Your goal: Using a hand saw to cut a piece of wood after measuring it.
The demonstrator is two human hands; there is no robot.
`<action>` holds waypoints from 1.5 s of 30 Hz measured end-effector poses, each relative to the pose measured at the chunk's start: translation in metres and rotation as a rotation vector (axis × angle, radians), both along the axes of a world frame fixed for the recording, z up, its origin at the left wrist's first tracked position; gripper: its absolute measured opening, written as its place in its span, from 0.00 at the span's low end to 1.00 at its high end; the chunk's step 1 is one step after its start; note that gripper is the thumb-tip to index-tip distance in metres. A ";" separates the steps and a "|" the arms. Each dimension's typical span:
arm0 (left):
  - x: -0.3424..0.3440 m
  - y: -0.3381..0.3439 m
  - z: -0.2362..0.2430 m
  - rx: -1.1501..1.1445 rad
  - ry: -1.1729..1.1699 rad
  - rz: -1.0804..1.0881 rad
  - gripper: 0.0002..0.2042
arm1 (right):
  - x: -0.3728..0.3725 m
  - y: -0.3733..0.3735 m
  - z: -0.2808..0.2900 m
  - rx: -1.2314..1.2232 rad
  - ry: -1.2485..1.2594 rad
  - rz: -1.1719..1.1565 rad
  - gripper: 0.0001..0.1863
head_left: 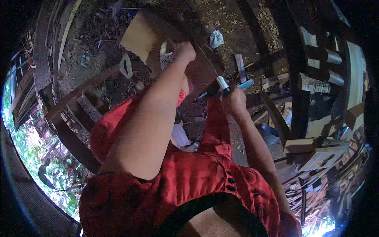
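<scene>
Fingers: honestly can't tell what they're pinching on the left hand (184,52) or right hand (236,100) (the hands' backs hide it). Thin rod (206,59) runs between them, silvery cylinder (222,83) by the right; probably stiff, lightish, slick, so grab the cylinder.

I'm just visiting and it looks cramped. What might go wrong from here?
The right hand holds a long, thin tool, and the left hand is close to its far end; if the tool slipped, it might hurt that hand. Whether the left hand touches it is unclear.

Wood scraps lie about on the ground, so a foot might trip on one.

The place is partly in deep shadow, which could hide a sharp edge.
</scene>
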State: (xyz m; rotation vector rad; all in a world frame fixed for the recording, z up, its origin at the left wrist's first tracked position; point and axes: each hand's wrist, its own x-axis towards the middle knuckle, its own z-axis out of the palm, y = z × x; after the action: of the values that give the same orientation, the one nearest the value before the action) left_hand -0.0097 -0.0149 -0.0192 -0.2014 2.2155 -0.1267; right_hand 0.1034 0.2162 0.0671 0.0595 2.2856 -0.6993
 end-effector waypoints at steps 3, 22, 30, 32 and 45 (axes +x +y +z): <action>0.002 0.005 0.012 -0.037 0.240 0.019 0.16 | 0.040 0.043 0.034 -0.022 0.087 -0.060 0.14; -0.001 0.011 0.035 0.014 0.170 0.001 0.16 | 0.077 0.075 0.071 0.029 0.008 -0.031 0.16; 0.002 0.005 0.015 0.002 0.172 0.047 0.17 | 0.000 0.010 -0.003 0.023 0.048 0.166 0.15; 0.002 0.000 0.006 0.027 0.149 0.058 0.17 | -0.014 -0.002 -0.016 0.050 0.029 0.259 0.15; 0.008 0.001 -0.003 0.151 0.235 0.233 0.18 | 0.005 0.017 0.019 -0.068 0.122 -0.045 0.13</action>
State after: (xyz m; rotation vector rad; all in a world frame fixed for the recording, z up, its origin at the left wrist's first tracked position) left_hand -0.0020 -0.0139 -0.0225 -0.4063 2.4024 0.2016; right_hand 0.1083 0.2328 0.0857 0.0368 2.3808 -0.8240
